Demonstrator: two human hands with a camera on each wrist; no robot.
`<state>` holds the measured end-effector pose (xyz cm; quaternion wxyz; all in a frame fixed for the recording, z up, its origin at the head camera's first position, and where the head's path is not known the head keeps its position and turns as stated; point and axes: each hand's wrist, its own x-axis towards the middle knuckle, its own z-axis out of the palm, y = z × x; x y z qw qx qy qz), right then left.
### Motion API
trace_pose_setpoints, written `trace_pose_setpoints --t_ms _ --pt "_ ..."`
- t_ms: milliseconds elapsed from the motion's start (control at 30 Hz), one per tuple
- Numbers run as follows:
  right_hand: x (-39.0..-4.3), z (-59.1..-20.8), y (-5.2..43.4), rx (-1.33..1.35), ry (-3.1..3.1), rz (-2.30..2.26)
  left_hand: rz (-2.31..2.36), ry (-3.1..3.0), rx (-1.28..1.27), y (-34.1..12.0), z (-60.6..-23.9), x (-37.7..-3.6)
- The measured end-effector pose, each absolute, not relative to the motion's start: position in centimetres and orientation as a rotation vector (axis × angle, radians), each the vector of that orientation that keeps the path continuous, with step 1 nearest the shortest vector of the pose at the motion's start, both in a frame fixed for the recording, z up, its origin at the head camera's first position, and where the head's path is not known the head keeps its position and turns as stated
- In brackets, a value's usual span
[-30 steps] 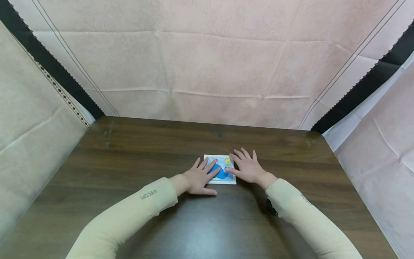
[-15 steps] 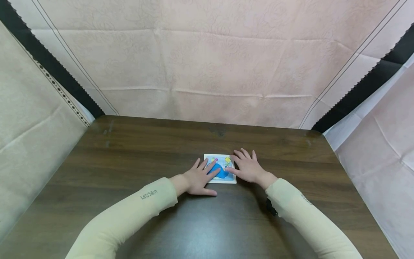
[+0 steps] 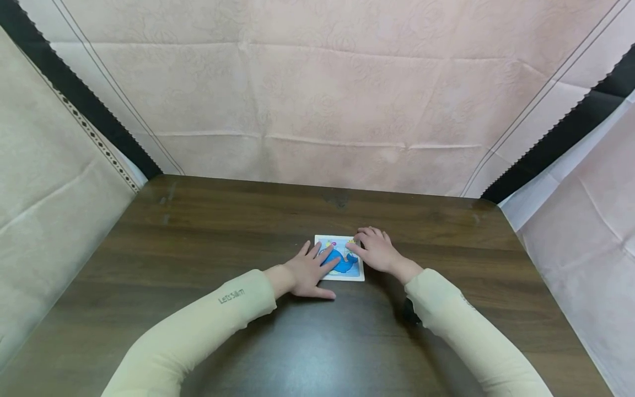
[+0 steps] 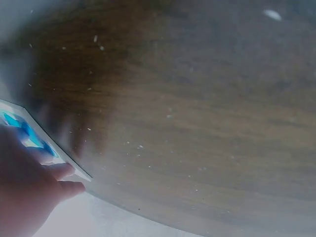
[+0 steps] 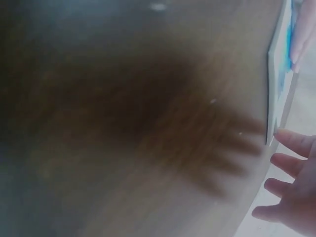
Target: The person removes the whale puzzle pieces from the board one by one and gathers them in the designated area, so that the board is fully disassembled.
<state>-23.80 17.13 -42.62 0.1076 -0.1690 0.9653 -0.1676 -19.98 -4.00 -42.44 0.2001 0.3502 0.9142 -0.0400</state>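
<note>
Left hand [image 3: 308,271] lies flat, fingers straight, pressing the small white-bordered square card with a blue whale picture [image 3: 341,263] from its left side. Right hand [image 3: 376,249] sits at the card's right edge, fingers curled over the top right corner; whether they pinch it, cannot tell. Card lies flat between both hands on the dark brown wooden table [image 3: 208,231].

This looks like a makeshift recording booth rather than a lived-in room. Pale pink embossed non-woven fabric sheets [image 3: 317,105] hang as a backdrop behind and to both sides, their pinked edges overlapping and leaving dark gaps [image 3: 555,140] at the corners. They close in a single dark brown wood-grain worktop [image 3: 208,231] with rounded corners. Creases from folding show across the cloth.
</note>
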Motion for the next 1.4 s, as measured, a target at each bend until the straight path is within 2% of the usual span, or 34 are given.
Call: trace_pose_setpoints --t_ms 333,933,1400 --pt "-24.4 -41.9 17.0 -0.364 2.792 -0.756 -0.12 2.544 0.969 -4.0 -42.3 -20.1" --pt "-26.4 -41.1 16.8 0.167 2.323 -1.28 -0.096 2.535 0.967 -4.0 -42.3 -20.3" --pt "-26.5 -41.7 16.3 0.196 2.361 -1.244 -0.054 2.541 1.051 -3.0 -41.7 -20.3"
